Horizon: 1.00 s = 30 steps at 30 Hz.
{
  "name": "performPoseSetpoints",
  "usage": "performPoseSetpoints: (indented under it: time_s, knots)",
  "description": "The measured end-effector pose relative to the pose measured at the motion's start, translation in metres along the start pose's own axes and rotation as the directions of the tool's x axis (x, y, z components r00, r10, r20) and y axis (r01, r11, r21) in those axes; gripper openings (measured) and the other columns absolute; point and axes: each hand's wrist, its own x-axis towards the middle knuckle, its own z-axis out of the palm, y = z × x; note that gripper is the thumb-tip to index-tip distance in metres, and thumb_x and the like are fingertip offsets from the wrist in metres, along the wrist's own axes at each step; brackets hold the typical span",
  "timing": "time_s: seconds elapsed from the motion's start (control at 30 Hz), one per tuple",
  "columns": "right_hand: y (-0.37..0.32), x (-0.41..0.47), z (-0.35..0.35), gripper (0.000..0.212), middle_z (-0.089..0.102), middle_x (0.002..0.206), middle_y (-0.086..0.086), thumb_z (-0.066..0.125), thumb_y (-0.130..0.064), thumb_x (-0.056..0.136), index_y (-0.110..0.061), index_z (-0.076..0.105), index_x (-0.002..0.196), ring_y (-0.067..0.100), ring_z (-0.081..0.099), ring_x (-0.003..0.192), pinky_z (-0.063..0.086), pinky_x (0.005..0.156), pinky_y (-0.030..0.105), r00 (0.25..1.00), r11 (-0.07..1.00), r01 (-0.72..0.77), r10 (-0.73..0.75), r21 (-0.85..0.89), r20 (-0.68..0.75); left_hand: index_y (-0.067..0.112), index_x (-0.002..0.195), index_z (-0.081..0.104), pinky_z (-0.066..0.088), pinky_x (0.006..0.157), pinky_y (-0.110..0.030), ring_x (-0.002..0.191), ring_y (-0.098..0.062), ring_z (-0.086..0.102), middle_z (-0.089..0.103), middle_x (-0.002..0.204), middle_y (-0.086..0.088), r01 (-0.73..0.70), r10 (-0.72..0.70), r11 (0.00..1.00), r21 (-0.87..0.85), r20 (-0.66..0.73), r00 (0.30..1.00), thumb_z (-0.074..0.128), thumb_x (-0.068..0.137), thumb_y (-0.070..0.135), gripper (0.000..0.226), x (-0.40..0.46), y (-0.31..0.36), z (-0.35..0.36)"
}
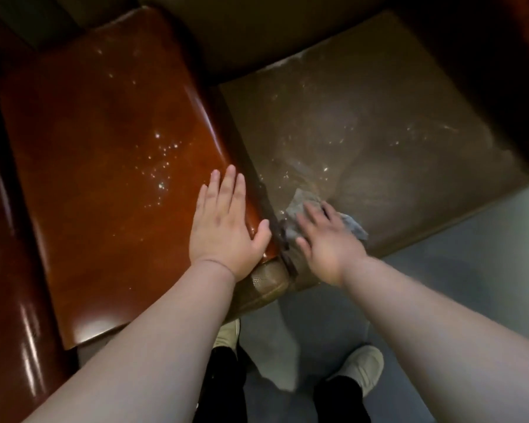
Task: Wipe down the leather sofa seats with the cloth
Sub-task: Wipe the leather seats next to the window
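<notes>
Cloth (353,225) under right hand (327,239) | brown seat (394,141) | long axis left-right

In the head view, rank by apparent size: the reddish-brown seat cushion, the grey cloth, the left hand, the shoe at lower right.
1. Reddish-brown seat cushion, largest by far.
2. Left hand.
3 and 4. Shoe and grey cloth: not ranked, since the right hand covers much of the cloth.

— Where does the camera sit?
— On the person's head, looking steeply down, close over two sofa seats (110,166) and the floor (458,288).
— Any second view?
— Just this one.
</notes>
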Motion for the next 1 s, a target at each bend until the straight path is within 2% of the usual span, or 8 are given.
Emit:
performPoseSetpoints:
  time_s: [0.07, 0.23, 0.4, 0.57, 0.7, 0.77, 0.9, 1.0]
  knots:
    - [0.008, -0.009, 0.032, 0.063, -0.004, 0.175, -0.004, 0.024, -0.052, 0.107, -0.032, 0.013, 0.166, 0.027, -0.017, 0.159, -0.009, 0.128, 0.048, 0.996, 0.989, 0.094, -0.093, -0.111, 0.014, 0.014, 0.167, 0.016, 0.012, 0.132, -0.049, 0.163, -0.029, 0.003, 0.007, 0.177, -0.008, -0.006, 0.006, 1.000, -0.003, -0.063, 0.998, 0.021, 0.096, 0.075, 0.094, 0.002, 0.000, 0.007]
    - [0.032, -0.011, 0.047, 0.058, 0.019, 0.173, 0.000, 0.024, -0.048, 0.109, -0.028, 0.028, 0.163, 0.027, 0.001, 0.161, 0.008, 0.130, 0.052, 0.949, 0.935, 0.311, -0.314, -0.172, 0.014, 0.014, 0.168, 0.014, 0.011, 0.132, -0.050, 0.163, -0.030, -0.001, 0.003, 0.177, -0.008, -0.017, 0.019, 0.998, 0.058, -0.028, 0.999, 0.024, 0.094, 0.073, 0.095, 0.002, 0.002, 0.008]
    - [0.016, 0.098, -0.001, 0.059, 0.019, 0.172, -0.003, 0.016, -0.050, 0.108, -0.032, 0.023, 0.163, 0.024, 0.006, 0.160, -0.002, 0.127, 0.043, 0.942, 0.916, 0.296, -0.327, -0.271, -0.076, 0.014, 0.168, 0.012, 0.007, 0.132, -0.050, 0.163, -0.030, -0.003, 0.001, 0.177, -0.008, -0.035, 0.035, 0.999, 0.031, -0.017, 0.999, 0.026, 0.094, 0.072, 0.095, 0.001, -0.003, 0.008]
    - [-0.002, 0.066, 0.011, 0.039, 0.058, 0.150, -0.002, 0.047, -0.042, 0.102, -0.026, 0.071, 0.129, 0.028, 0.036, 0.152, 0.015, 0.127, 0.047, 0.938, 0.960, 0.268, -0.280, -0.088, -0.204, 0.015, 0.168, 0.011, 0.005, 0.132, -0.050, 0.163, -0.029, -0.006, -0.001, 0.177, -0.007, -0.048, 0.048, 0.998, 0.031, 0.007, 0.999, 0.029, 0.092, 0.071, 0.096, 0.002, -0.005, 0.007]
    - [0.021, -0.003, 0.041, 0.039, 0.060, 0.148, 0.004, 0.072, -0.026, 0.094, -0.012, 0.069, 0.131, 0.032, 0.042, 0.148, 0.030, 0.123, 0.057, 0.906, 0.926, 0.374, -0.376, -0.049, -0.193, 0.014, 0.168, 0.015, 0.005, 0.132, -0.049, 0.163, -0.030, -0.003, 0.003, 0.177, -0.008, -0.044, 0.044, 0.999, 0.027, -0.007, 0.999, 0.031, 0.092, 0.071, 0.097, 0.002, -0.005, 0.007]
    - [0.024, 0.017, 0.031, 0.049, 0.052, 0.156, 0.005, 0.064, -0.028, 0.100, -0.012, 0.058, 0.146, 0.032, 0.036, 0.152, 0.027, 0.125, 0.056, 0.878, 0.894, 0.440, -0.448, -0.085, -0.168, 0.013, 0.168, 0.016, 0.006, 0.132, -0.050, 0.163, -0.031, -0.002, 0.004, 0.177, -0.009, -0.049, 0.049, 0.999, 0.018, -0.008, 0.999, 0.032, 0.092, 0.070, 0.096, 0.002, -0.005, 0.007]
    - [-0.004, 0.097, -0.001, 0.062, 0.017, 0.173, -0.004, 0.017, -0.053, 0.108, -0.028, 0.029, 0.163, 0.024, 0.001, 0.161, -0.006, 0.127, 0.041, 0.927, 0.917, 0.346, -0.367, -0.197, -0.079, 0.014, 0.168, 0.017, 0.006, 0.132, -0.050, 0.163, -0.030, -0.001, 0.005, 0.177, -0.009, -0.050, 0.050, 0.999, -0.001, -0.007, 0.999, 0.033, 0.092, 0.068, 0.095, 0.002, -0.005, 0.005]
    - [0.003, 0.077, 0.011, 0.056, 0.033, 0.167, -0.007, 0.026, -0.051, 0.107, -0.031, 0.044, 0.156, 0.025, 0.011, 0.160, -0.001, 0.128, 0.042, 0.925, 0.922, 0.344, -0.366, -0.180, -0.106, 0.015, 0.168, 0.015, 0.006, 0.132, -0.050, 0.163, -0.030, -0.002, 0.004, 0.177, -0.008, -0.047, 0.047, 0.999, 0.005, 0.006, 0.999, 0.031, 0.092, 0.069, 0.095, 0.002, -0.007, 0.004]
